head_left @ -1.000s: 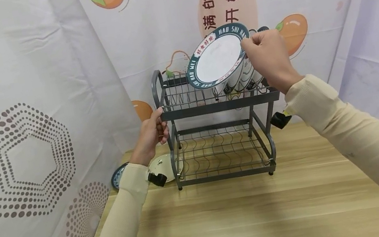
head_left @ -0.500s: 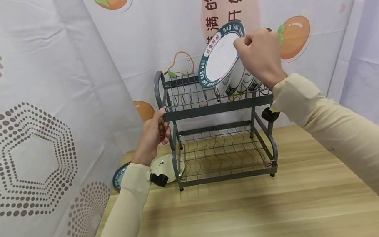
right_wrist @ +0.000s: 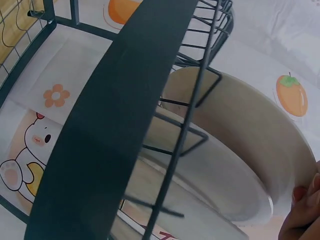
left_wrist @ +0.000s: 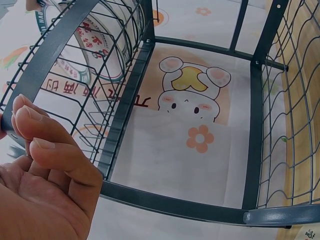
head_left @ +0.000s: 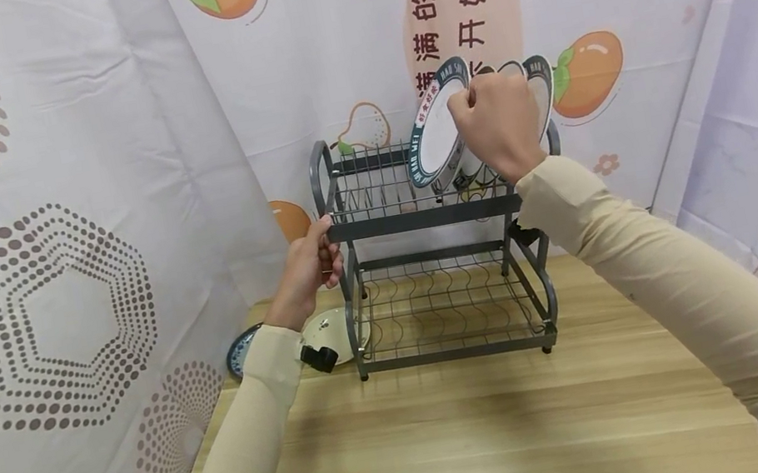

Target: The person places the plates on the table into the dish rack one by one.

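Observation:
A dark grey two-tier dish rack [head_left: 414, 220] stands on the table. My left hand [head_left: 302, 277] grips the left front corner of its upper tier, thumb on top and fingers curled below the bar [left_wrist: 50, 47]. My right hand [head_left: 500, 126] pinches the rim of a white plate [head_left: 433, 134] with a green lettered border. This plate leans in the upper tier, its face turned left. Behind it, several more plates [head_left: 541, 77] stand in the right half of that tier, partly hidden by the hand. In the right wrist view, fingertips meet the rim of a plate [right_wrist: 270, 130].
The lower tier [head_left: 447, 300] has wavy wire dividers. Left of the rack lie a cream plate [head_left: 328, 334] and a blue-patterned plate [head_left: 240, 352]. A wooden tabletop [head_left: 461, 442] extends in front, and printed cloth [head_left: 330, 42] hangs close behind and at both sides.
My right hand has moved left and slightly down with the plate, which now stands steeper and lower in the upper tier. The left hand keeps its hold on the rack.

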Demonstrator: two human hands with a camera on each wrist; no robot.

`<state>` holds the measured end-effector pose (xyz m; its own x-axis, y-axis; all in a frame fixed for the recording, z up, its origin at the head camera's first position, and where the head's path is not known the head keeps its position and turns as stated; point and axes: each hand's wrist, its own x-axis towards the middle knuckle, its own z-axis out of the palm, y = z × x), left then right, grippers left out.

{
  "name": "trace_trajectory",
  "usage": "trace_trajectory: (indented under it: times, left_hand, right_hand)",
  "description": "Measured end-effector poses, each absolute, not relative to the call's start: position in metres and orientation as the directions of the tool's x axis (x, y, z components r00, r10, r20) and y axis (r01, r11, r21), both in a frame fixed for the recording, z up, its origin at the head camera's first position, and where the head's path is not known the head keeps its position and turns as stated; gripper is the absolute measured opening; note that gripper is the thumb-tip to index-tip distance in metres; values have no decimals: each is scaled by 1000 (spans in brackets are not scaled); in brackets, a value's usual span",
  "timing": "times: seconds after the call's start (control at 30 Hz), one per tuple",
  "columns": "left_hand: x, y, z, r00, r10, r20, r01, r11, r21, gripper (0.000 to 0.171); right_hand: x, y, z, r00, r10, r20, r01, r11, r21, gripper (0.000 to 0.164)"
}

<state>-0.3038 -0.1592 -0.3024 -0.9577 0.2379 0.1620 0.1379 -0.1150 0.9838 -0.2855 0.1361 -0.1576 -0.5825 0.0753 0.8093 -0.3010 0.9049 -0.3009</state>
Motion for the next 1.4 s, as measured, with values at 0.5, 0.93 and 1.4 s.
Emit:
trace_trajectory:
  times: [0.5,0.93,1.4]
  left_hand:
    - [-304,-154,-302,-953,249,171,148,-107,983,55]
    - [-305,-155,-300,-956,236,173,151,-111,982,54]
    - [-304,-157,-302,-960,228,162,141,-107,984,54]
  right_hand:
    - [-295,121,-167,-594,6,805,-266,942,-203,35]
    - [-293,113,-167,-692,-31,721,-172,977,-123,37]
    - [-288,113,-164,-807,-51,588,-128,988,-91,37]
